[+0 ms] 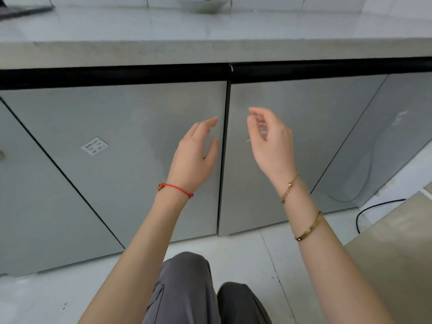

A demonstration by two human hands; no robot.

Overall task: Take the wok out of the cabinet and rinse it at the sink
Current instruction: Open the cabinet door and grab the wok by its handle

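Note:
Two grey metal cabinet doors stand shut below the counter: the left door (131, 141) and the right door (304, 127), meeting at a dark seam. My left hand (195, 155) is raised in front of the left door's right edge, fingers apart, holding nothing. My right hand (272, 139) hovers in front of the right door's left edge, fingers loosely curled and apart, empty. No wok is visible; the cabinet's inside is hidden. The sink is out of view.
A pale stone counter (210, 50) runs above the doors over a black recess strip (117, 76). A white bowl (205, 5) sits at the counter's back. A black cable (371, 206) lies on the floor at right. My grey-trousered knees (187, 288) are below.

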